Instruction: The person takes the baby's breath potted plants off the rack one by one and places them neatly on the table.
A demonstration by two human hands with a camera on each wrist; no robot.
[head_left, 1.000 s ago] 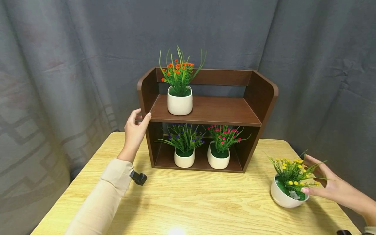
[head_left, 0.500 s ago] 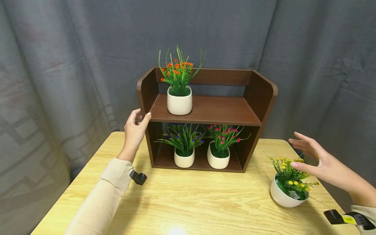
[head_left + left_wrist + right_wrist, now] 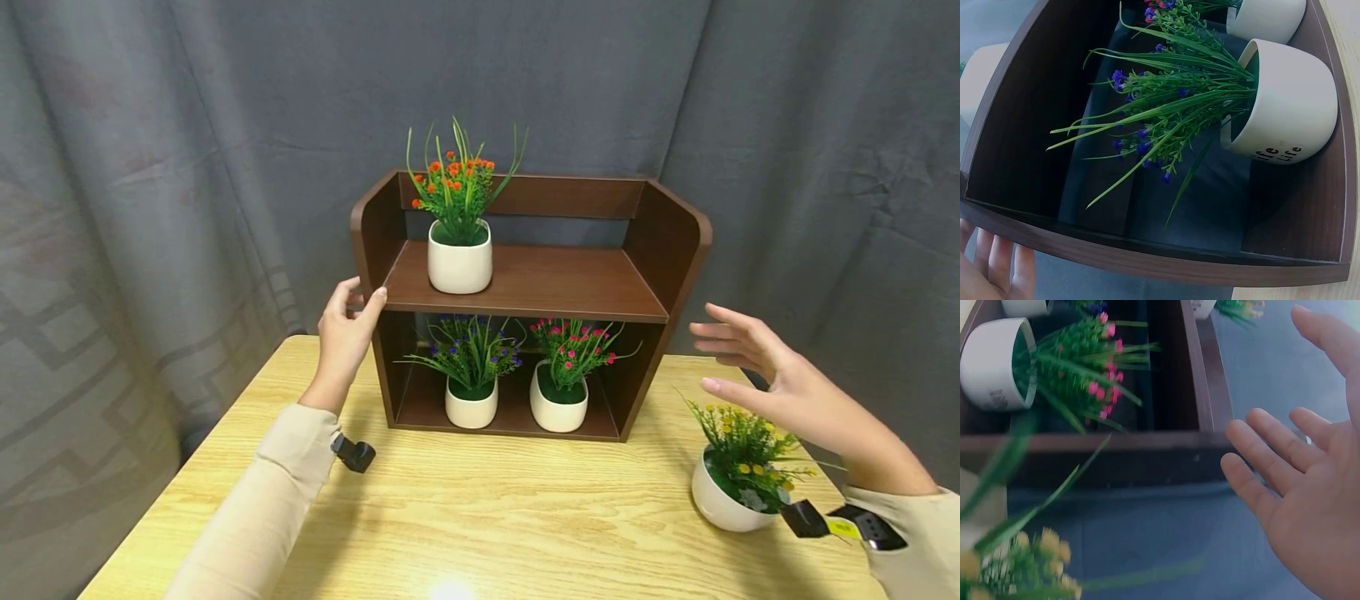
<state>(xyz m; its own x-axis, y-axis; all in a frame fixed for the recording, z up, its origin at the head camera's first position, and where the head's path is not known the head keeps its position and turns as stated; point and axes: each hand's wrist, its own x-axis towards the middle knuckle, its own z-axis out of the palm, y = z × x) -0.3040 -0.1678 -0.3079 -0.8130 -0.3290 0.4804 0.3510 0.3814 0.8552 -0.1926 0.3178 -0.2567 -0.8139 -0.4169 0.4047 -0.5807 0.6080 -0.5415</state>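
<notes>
Clasping the left side of the brown shelf (image 3: 570, 279), the left-hand grip (image 3: 347, 327) keeps its thumb on the front edge. The right-hand grip (image 3: 780, 379) is loose and holds nothing, in the air beside the shelf; its bare palm is seen in the right wrist view but not in the head view. The yellow-flowered plant (image 3: 742, 471) stands on the tabletop (image 3: 525, 508), to the right of the shelf, near this hand; the head view gives it almost whole, while the right wrist view catches only blurred flowers and leaves. The orange-flowered plant (image 3: 459, 233) is on the upper level, the purple-flowered plant (image 3: 472, 375) and the pink-flowered plant (image 3: 562, 375) below. The left wrist view alone reveals dark lettering (image 3: 1288, 154) on the purple one's pot.
</notes>
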